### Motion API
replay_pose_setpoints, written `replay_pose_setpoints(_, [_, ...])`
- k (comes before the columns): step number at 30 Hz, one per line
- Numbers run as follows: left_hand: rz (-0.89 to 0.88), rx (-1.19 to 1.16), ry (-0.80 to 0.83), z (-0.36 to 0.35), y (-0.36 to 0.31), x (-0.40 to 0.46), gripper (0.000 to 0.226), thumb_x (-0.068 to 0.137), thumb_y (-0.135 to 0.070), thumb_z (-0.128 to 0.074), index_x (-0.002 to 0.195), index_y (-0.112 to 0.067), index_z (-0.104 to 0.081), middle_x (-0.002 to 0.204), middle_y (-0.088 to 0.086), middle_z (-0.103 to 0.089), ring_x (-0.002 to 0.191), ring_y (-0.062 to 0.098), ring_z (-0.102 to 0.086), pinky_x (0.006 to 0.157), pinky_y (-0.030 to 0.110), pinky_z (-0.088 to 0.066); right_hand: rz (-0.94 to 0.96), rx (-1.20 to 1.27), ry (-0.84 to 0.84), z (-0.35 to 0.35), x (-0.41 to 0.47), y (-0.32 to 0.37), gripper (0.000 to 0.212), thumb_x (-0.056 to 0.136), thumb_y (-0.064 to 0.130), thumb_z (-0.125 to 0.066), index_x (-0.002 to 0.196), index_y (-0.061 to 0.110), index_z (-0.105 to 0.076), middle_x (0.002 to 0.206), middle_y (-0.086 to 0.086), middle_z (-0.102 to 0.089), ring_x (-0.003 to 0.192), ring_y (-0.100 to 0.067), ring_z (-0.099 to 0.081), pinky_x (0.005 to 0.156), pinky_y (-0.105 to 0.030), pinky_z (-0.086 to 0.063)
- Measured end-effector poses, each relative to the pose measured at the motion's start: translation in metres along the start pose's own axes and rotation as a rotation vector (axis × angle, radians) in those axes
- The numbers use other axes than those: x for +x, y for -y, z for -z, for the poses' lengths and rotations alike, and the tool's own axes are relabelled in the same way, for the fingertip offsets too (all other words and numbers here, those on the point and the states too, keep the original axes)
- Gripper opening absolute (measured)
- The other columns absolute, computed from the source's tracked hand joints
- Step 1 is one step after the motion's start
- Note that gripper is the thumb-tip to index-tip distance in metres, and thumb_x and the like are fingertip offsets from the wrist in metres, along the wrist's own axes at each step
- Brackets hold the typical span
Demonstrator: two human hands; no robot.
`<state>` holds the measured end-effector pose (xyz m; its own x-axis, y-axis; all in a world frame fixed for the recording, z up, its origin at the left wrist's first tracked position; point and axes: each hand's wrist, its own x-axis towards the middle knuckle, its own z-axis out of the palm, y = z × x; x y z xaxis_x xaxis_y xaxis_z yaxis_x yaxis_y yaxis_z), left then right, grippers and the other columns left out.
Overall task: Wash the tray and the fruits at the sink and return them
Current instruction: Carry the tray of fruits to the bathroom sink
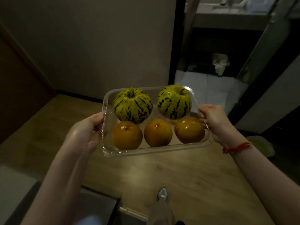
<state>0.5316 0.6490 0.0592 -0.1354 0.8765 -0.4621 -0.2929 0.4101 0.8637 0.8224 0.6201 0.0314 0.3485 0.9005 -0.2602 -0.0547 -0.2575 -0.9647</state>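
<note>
Glass tray (152,151) is carried above a wooden floor (186,181), its short edges gripped by left hand (86,129) and right hand (215,122). 2 striped melons (132,105) and 3 glossy orange fruits (157,133) lie inside; whether washing is done cannot be told.

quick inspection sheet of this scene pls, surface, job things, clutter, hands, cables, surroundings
surface: wooden floor below; the tray is carried in the air, resting on nothing.
job's things: clear rectangular plastic tray holding two yellow-green striped round melons on the far side and three round orange fruits on the near side, glossy.
clutter: crumpled white bag in the dark opening on the right.
grippers: left hand grips the tray's left rim; right hand grips the right rim, with a red string bracelet on the wrist.
cables: nothing seen.
surroundings: plain beige wall ahead, the person's shoe on the floor.
</note>
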Motion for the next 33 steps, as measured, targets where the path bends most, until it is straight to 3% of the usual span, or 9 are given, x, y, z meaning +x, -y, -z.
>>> replay_pose_setpoints(3, [0.007, 0.031, 0.041, -0.052, -0.011, 0.048, 0.029, 0.098, -0.002, -0.037, 0.080, -0.010, -0.058, 0.060, -0.003, -0.054, 0.048, 0.002, -0.044, 0.040, 0.011, -0.035, 0.018, 0.002, -0.073, 0.017, 0.049, 0.012, 0.043, 0.097, 0.006, -0.037, 0.054, 0.012, -0.035, 0.035, 0.009, -0.030, 0.030, -0.002, -0.026, 0.031, -0.014, -0.022])
replay_pose_setpoints(7, [-0.018, 0.115, 0.064, -0.112, -0.028, 0.094, 0.025, 0.098, -0.007, -0.040, 0.084, -0.015, -0.059, 0.076, -0.003, -0.052, 0.064, 0.005, -0.044, 0.056, 0.017, -0.037, 0.031, 0.030, -0.167, 0.036, 0.102, 0.033, 0.043, 0.098, 0.006, -0.036, 0.056, 0.014, -0.033, 0.041, 0.003, -0.030, 0.029, -0.001, -0.024, 0.031, -0.013, -0.018])
replay_pose_setpoints(12, [0.034, 0.103, 0.119, -0.182, -0.044, 0.142, 0.026, 0.098, -0.006, -0.039, 0.084, -0.012, -0.060, 0.065, -0.006, -0.051, 0.051, 0.001, -0.042, 0.047, 0.012, -0.034, 0.025, 0.009, -0.236, 0.066, 0.161, 0.051, 0.040, 0.097, 0.006, -0.037, 0.058, 0.014, -0.035, 0.055, -0.004, -0.027, 0.030, -0.001, -0.025, 0.031, -0.013, -0.018])
replay_pose_setpoints(15, [0.040, 0.114, 0.146, -0.222, -0.046, 0.168, 0.030, 0.098, -0.004, -0.037, 0.080, -0.011, -0.059, 0.067, -0.004, -0.046, 0.051, 0.002, -0.038, 0.051, 0.015, -0.030, 0.018, 0.007, -0.256, 0.086, 0.198, 0.058, 0.040, 0.097, 0.006, -0.037, 0.058, 0.014, -0.035, 0.056, -0.004, -0.028, 0.031, -0.001, -0.025, 0.031, -0.013, -0.018])
replay_pose_setpoints(19, [0.046, 0.133, 0.134, -0.278, -0.041, 0.207, 0.030, 0.099, -0.003, -0.036, 0.079, -0.012, -0.058, 0.050, -0.008, -0.049, 0.032, 0.000, -0.037, 0.044, 0.012, -0.028, 0.003, 0.021, -0.268, 0.116, 0.254, 0.065, 0.040, 0.097, 0.006, -0.038, 0.058, 0.014, -0.035, 0.055, -0.004, -0.028, 0.030, -0.001, -0.025, 0.031, -0.013, -0.019])
replay_pose_setpoints(22, [0.032, 0.115, 0.106, -0.323, -0.036, 0.233, 0.029, 0.098, -0.002, -0.038, 0.080, -0.012, -0.059, 0.054, -0.006, -0.052, 0.031, -0.001, -0.040, 0.036, 0.007, -0.028, 0.002, -0.008, -0.259, 0.143, 0.299, 0.073, 0.041, 0.098, 0.008, -0.038, 0.057, 0.014, -0.036, 0.053, -0.003, -0.029, 0.031, -0.001, -0.026, 0.031, -0.013, -0.020])
replay_pose_setpoints(25, [0.041, 0.103, 0.084, -0.371, -0.036, 0.256, 0.025, 0.097, -0.003, -0.040, 0.088, -0.010, -0.062, 0.058, -0.006, -0.058, 0.039, -0.001, -0.045, 0.039, 0.007, -0.031, 0.000, -0.029, -0.258, 0.173, 0.346, 0.085, 0.042, 0.097, 0.009, -0.039, 0.056, 0.014, -0.037, 0.050, -0.001, -0.031, 0.032, -0.001, -0.028, 0.031, -0.013, -0.022])
replay_pose_setpoints(29, [0.026, 0.075, 0.105, -0.435, -0.040, 0.290, 0.027, 0.097, -0.001, -0.039, 0.082, -0.009, -0.060, 0.039, -0.010, -0.054, 0.029, -0.001, -0.040, 0.033, 0.008, -0.029, 0.006, -0.037, -0.264, 0.206, 0.409, 0.104, 0.042, 0.097, 0.007, -0.039, 0.055, 0.014, -0.037, 0.048, 0.000, -0.031, 0.031, -0.001, -0.028, 0.031, -0.013, -0.022])
replay_pose_setpoints(33, [0.021, 0.084, 0.153, -0.502, -0.049, 0.330, 0.030, 0.097, 0.000, -0.038, 0.077, -0.008, -0.060, 0.037, -0.009, -0.053, 0.028, -0.002, -0.041, 0.033, 0.009, -0.032, 0.002, -0.001, -0.291, 0.235, 0.473, 0.124, 0.043, 0.096, 0.006, -0.041, 0.055, 0.014, -0.037, 0.045, 0.003, -0.031, 0.030, -0.001, -0.027, 0.030, -0.013, -0.020])
